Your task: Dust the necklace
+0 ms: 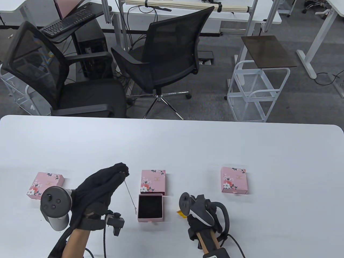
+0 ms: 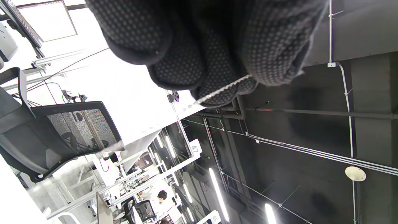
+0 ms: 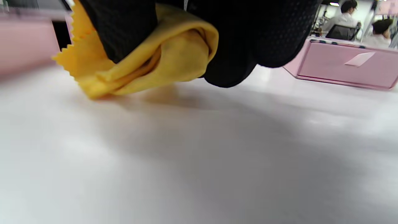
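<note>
Two hands were engaged: left hand (image 1: 100,185) pinched the necklace (image 1: 129,194) dangling at lower centre, right hand (image 1: 203,215) gripped a cloth (image 3: 140,59); rough wiping could likely pull the chain free.

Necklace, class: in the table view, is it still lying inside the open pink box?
No. The necklace hangs from the raised left hand, dangling beside the open pink box, whose dark lining shows bare.

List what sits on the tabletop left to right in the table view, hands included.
Closed pink box → left hand pinching the necklace → open pink box with its lid behind it → right hand holding the yellow cloth → closed pink box.
</note>
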Demonstrator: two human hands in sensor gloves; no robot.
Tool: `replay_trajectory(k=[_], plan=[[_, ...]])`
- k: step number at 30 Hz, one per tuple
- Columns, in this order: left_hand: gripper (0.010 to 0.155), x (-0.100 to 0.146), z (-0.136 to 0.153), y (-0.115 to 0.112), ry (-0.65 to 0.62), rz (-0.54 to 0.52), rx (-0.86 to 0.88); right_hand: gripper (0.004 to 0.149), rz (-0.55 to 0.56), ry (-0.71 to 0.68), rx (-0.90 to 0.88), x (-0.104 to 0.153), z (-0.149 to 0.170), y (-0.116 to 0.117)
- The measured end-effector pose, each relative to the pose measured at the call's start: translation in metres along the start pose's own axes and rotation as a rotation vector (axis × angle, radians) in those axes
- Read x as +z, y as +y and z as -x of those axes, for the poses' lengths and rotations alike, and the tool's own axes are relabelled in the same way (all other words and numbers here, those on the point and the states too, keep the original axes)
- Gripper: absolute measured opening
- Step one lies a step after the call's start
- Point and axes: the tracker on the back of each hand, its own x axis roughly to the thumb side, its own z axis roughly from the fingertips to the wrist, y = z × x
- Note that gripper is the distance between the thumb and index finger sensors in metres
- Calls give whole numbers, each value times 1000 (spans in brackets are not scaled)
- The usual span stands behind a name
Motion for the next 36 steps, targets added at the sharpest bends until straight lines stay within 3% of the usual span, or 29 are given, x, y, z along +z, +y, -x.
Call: replay_trajectory(k=[7, 11, 16, 20, 28, 36], plan=[[38, -3, 5, 0, 24, 9, 13, 54, 110, -204, -687, 13, -10, -56], [38, -4, 10, 0, 49, 28, 31, 54, 145, -376, -1027, 22, -37, -81], [38, -6, 16, -4, 80, 49, 46, 55, 168, -510, -1127, 29, -69, -101], [38, -7, 19, -9, 96, 60, 36, 55, 183, -596, -1088, 34, -89, -111], [38, -6, 20, -21, 114, 131, 76, 58, 312, -568, -1015, 40, -103, -112], [38, -6, 23, -26, 127, 182, 109, 42, 225, -579, -1096, 36, -103, -105]])
